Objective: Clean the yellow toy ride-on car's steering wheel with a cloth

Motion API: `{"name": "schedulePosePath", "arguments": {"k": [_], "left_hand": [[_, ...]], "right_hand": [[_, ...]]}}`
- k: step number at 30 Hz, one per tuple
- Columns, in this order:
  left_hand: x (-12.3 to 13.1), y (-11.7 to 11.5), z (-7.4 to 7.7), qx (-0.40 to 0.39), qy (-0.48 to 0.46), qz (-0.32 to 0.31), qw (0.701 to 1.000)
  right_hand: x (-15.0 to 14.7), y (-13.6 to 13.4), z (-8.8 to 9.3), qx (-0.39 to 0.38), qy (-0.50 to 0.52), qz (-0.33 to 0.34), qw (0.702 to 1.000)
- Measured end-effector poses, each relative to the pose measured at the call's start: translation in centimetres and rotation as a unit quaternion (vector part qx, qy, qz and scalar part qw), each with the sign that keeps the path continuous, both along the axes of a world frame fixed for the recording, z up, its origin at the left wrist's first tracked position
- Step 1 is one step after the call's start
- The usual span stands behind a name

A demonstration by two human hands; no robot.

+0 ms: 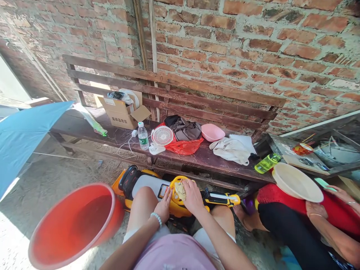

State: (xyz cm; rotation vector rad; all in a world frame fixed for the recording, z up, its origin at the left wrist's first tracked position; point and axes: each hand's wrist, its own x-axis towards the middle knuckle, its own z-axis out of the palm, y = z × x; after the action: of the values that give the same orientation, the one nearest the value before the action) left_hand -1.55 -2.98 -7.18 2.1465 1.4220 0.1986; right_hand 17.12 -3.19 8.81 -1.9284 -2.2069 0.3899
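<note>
My right hand (192,195) presses a crumpled, pale yellowish cloth (180,191) against the yellow steering wheel (171,183) of a ride-on toy vehicle. My left hand (163,207), wearing a beaded bracelet, lies with its fingers stretched along the left side of the wheel, touching or very close to it. The toy vehicle (144,184) is yellow, white and black and stands crosswise in front of my knees. Its yellow-and-black arm (222,197) reaches out to the right. The lower part of the vehicle is partly hidden by my hands and legs.
A large red tub (70,225) stands at left, near a blue umbrella (30,131). The wooden bench (194,161) holds a cardboard box (119,114), water bottle (143,137), fan (162,135) and pink basin (213,132). At right another person's hand (316,209) supports a cream basin (298,182).
</note>
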Motion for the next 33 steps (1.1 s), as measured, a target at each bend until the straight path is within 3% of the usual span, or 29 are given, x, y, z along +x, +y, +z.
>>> {"name": "schedulePosePath", "arguments": {"k": [3,6,8,11,14,20,27,33], "left_hand": [[0.0,-0.1,0.8,-0.016,0.049,-0.002,0.999],[0.0,0.0,1.4,-0.032,0.099,-0.01,0.995],[-0.1,0.1,1.7,-0.03,0.104,-0.018,0.994],[0.0,0.3,2.1,-0.04,0.114,-0.02,0.993],[0.2,0.4,2.4,-0.058,0.131,-0.02,0.99],[0.2,0.3,2.3,-0.028,0.11,-0.031,0.993],[0.3,0.3,1.5,-0.02,0.075,-0.021,0.997],[0.7,0.1,2.4,-0.014,0.101,-0.007,0.995]], "right_hand": [[-0.8,2.8,0.1,0.009,-0.005,0.097,0.995],[-1.8,5.1,-1.7,-0.072,-0.033,0.228,0.97],[-2.2,6.5,-3.0,-0.111,-0.054,0.263,0.957],[-2.3,8.2,-4.1,-0.119,-0.058,0.258,0.957],[-1.8,9.7,-4.4,-0.125,-0.057,0.204,0.969],[0.5,10.2,-4.9,-0.158,-0.039,-0.013,0.987],[2.6,6.4,-5.3,-0.18,0.002,-0.174,0.968],[3.2,2.1,-7.1,-0.159,0.128,-0.239,0.949]]}}
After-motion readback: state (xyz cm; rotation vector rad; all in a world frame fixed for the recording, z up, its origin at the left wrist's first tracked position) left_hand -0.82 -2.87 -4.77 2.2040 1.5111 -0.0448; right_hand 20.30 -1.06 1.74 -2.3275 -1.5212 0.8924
